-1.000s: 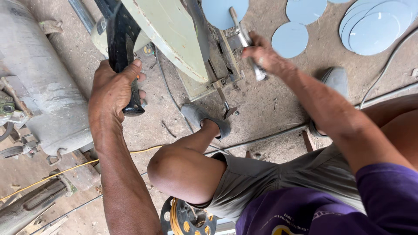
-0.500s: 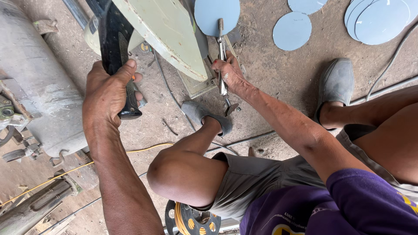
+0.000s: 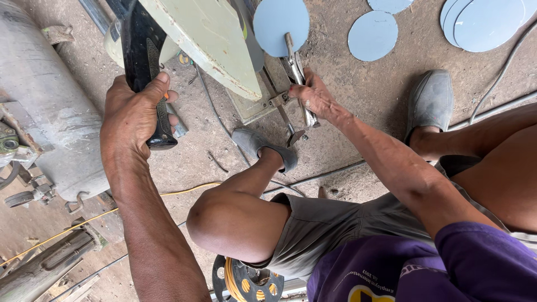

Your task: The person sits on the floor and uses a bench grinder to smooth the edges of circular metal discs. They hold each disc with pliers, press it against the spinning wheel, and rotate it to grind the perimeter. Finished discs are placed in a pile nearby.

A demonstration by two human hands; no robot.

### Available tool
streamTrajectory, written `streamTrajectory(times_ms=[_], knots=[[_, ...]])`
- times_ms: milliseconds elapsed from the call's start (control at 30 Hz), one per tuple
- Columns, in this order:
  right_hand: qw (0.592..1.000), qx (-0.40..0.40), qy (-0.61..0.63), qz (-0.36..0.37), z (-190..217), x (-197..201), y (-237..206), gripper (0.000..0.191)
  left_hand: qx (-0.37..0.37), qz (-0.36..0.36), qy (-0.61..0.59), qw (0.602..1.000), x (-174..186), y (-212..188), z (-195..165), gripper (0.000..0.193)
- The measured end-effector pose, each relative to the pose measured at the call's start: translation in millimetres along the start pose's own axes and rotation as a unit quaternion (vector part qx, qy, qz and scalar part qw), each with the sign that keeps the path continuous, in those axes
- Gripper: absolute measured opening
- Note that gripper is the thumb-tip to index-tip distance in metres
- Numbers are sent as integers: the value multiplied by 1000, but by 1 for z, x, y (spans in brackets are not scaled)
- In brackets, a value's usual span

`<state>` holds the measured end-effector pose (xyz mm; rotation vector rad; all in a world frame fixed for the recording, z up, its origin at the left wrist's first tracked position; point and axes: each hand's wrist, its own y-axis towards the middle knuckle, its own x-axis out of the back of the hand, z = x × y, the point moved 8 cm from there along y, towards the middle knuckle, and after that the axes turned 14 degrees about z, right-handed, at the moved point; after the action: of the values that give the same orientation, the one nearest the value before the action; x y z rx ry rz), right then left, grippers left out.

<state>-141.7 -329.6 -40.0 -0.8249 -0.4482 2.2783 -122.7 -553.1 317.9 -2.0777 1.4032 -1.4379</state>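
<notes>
- Left hand point(image 3: 134, 114): was closed firmly around the black machine handle point(image 3: 146, 67), thumb over the top edge, fingers wrapped under its lower end.
- Right hand point(image 3: 316, 96): was closed on the steel locking pliers point(image 3: 296, 70), gripping the two handles; the pliers' nose reached away from the hand and clamped the lower edge of a round metal disc point(image 3: 281, 25).
- Metal disc: lay just beyond the right hand's fingertips, beside the pale green machine guard point(image 3: 212, 42); flat, thin, circular, with a smooth blue-grey face.
- Handling judgement: the disc would do best held flat and steady with the pliers kept squeezed, fingers well back from the guard, while the left hand worked the handle evenly without jerking.
- Machine guard: painted sheet metal, wedge-shaped, chipped and dusty, between the two hands.
- Loose discs point(image 3: 372, 34): same blue-grey rounds, flat on the ground beyond the right hand; a stack overlapped farther out.
- Grey cylinder point(image 3: 39, 95): dull, scuffed, rounded, outboard of the left hand.
- Ground point(image 3: 358, 140): rough, gritty concrete.
- Grey shoes point(image 3: 430, 100): soft, worn, below the right wrist.
</notes>
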Motion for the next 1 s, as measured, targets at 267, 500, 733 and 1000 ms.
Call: streamTrajectory(times_ms=[267, 500, 733, 1000], knots=[[984, 159, -55, -52, -8, -39, 17, 23, -5, 6, -6, 1000, -2, -2, 1, 36], [992, 120, -3, -41, 1, -64, 15, 23, 13, -2, 2, 1000, -2, -2, 0, 36], [991, 96, -10, -87, -5, -72, 18, 25, 23, -15, 9, 1000, -4, -1, 0, 33], [983, 104, -69, -135, -30, -67, 35, 26, 27, -15, 16, 999, -5, -2, 0, 34]])
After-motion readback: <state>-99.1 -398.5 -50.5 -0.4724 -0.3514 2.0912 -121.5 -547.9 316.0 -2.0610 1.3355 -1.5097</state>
